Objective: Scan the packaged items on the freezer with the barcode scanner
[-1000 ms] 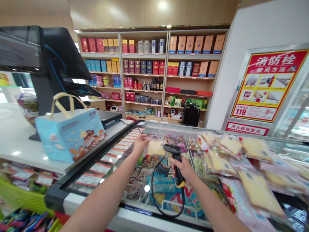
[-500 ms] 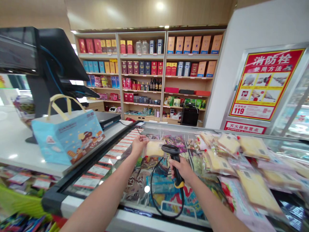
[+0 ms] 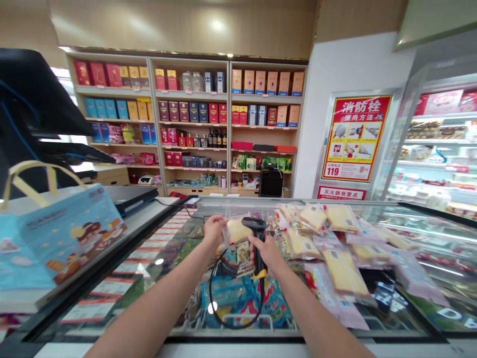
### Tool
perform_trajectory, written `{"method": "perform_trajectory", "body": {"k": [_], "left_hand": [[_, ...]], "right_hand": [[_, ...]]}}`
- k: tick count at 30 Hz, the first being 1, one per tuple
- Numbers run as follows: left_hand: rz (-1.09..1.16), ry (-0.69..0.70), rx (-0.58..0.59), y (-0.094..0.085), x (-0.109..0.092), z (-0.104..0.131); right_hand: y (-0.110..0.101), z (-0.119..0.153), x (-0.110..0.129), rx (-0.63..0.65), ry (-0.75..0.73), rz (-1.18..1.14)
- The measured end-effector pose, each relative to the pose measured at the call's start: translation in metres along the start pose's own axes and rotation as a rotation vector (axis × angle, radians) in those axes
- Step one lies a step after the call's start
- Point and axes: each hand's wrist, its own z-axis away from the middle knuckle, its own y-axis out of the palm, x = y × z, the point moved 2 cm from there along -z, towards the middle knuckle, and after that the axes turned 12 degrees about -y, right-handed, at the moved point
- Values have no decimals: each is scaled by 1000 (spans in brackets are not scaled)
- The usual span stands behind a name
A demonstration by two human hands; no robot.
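Pinched in my left hand (image 3: 215, 230) is the left edge of a clear-wrapped sandwich (image 3: 237, 229), pale like sliced bread. My right hand (image 3: 265, 252) is wrapped round the handle of a black and yellow barcode scanner (image 3: 255, 223). Its head hangs just right of the sandwich and partly covers it; a touch cannot be told. The scanner's black cord (image 3: 212, 288) loops down over the glass-topped freezer (image 3: 179, 308). To the right of my right hand, several wrapped sandwiches (image 3: 343, 268) lie in a loose pile on the glass.
A blue paper bag (image 3: 70, 233) with cream handles stands on the counter at left, beside a black checkout monitor (image 3: 37, 94). Price labels (image 3: 112, 286) line the freezer's left side. Shelves of boxed goods (image 3: 192, 112) fill the back wall; a red fire-hydrant sign (image 3: 354, 139) hangs right.
My view has turned to the right, so the bag and monitor sit further left. Both hands keep their hold, and the scanner and sandwich remain close together.
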Motion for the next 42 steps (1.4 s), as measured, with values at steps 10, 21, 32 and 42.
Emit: {"method": "perform_trajectory", "body": {"k": [10,21,32,42], "left_hand": [[-69,-33,283,196,32,45],[-476,224,99,294,69,67],[-753,665,280,277,46,85],[-842,715,416,218,60,106]], "right_hand": [[-115,23,63,-388,-176,-40],[-181,32,70,-557,-244,-80],[-185,33,59,-558,-265,-95],[-174,35,37,-470,-302,116]]}}
